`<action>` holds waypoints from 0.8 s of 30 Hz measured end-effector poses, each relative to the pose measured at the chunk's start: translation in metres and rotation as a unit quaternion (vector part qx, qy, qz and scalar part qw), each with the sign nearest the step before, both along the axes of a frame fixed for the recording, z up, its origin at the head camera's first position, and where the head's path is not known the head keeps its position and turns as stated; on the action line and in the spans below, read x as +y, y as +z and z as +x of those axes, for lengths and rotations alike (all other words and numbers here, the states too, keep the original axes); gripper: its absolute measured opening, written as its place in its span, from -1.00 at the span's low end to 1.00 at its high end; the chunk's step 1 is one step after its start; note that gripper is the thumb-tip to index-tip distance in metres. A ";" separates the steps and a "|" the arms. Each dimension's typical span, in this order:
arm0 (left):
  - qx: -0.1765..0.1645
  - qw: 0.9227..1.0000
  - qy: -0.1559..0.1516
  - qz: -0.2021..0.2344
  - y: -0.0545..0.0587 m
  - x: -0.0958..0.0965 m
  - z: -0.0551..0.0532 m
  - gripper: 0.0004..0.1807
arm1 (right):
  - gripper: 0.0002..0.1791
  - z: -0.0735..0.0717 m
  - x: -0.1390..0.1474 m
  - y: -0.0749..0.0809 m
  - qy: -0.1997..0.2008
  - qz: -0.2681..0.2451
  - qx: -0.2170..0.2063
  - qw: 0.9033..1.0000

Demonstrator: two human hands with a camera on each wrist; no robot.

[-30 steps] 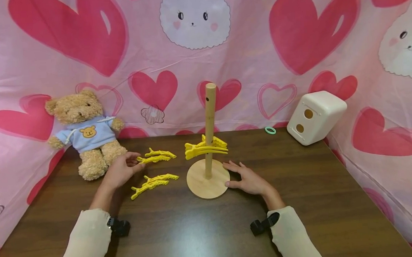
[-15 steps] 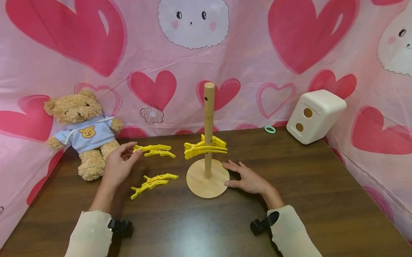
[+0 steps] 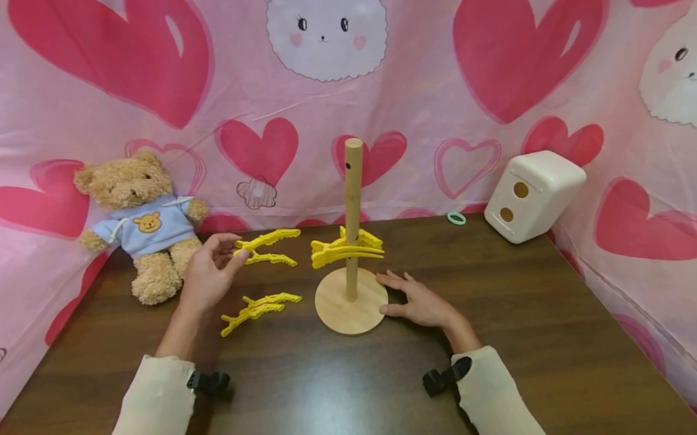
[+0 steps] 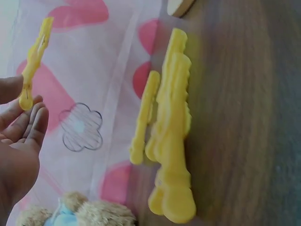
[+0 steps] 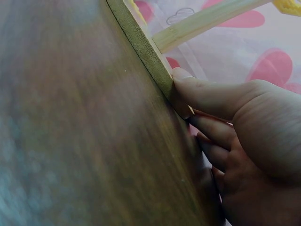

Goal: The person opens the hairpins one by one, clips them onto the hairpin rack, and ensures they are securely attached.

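Observation:
My left hand (image 3: 206,277) pinches a yellow alligator hair clip (image 3: 278,235) between thumb and fingers, its tip pointing right and slightly up. Another yellow clip (image 3: 276,258) lies on the table just under it. Two more clips (image 3: 261,309) lie together nearer me; they look large in the left wrist view. A wooden stand has a round base (image 3: 336,313) and an upright pole (image 3: 353,197), with yellow clips (image 3: 334,252) crossing the pole low down. My right hand (image 3: 418,300) rests at the base's right edge, thumb on its rim (image 5: 162,75) and fingers extended.
A teddy bear (image 3: 147,221) in a blue hoodie leans at the back left. At the back right stand a white box (image 3: 536,194) with two round holes and a small green ring (image 3: 456,218). A pink heart-patterned cloth (image 3: 425,95) hangs behind the brown table (image 3: 346,395).
My left hand has picked up one of the two farther clips, raised it and tilted its tip upward while moving slightly right. The right hand stays at the base.

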State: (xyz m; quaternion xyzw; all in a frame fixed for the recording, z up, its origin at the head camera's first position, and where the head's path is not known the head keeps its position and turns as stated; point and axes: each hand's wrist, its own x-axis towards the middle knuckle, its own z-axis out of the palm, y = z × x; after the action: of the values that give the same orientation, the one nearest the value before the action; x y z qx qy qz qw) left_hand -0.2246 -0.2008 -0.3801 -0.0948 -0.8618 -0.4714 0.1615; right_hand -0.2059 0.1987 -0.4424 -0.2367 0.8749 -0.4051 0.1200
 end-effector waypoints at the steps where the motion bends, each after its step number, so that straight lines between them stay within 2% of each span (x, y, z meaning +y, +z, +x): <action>1: 0.000 1.000 -0.005 0.001 0.003 0.001 0.001 -0.62 | -0.22 0.000 0.000 0.000 0.001 0.000 0.000 1.000; 9: 0.036 0.998 -0.051 0.024 0.019 0.015 0.007 -0.59 | -0.23 0.000 0.000 -0.002 0.001 -0.004 0.001 1.000; 19: 0.063 0.992 -0.080 0.077 0.036 0.027 0.014 -0.70 | -0.23 0.000 0.000 -0.003 0.000 -0.007 -0.002 1.000; 24: 0.081 0.991 -0.080 0.075 0.046 0.033 0.019 -0.75 | -0.23 -0.001 0.000 -0.002 0.001 -0.006 -0.001 1.000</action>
State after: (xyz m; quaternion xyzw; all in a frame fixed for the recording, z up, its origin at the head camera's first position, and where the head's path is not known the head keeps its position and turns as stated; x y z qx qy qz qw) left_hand -0.2052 -0.1679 -0.3345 -0.1892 -0.7978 -0.5367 0.1990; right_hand -0.2067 0.1985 -0.4449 -0.2377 0.8720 -0.4107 0.1199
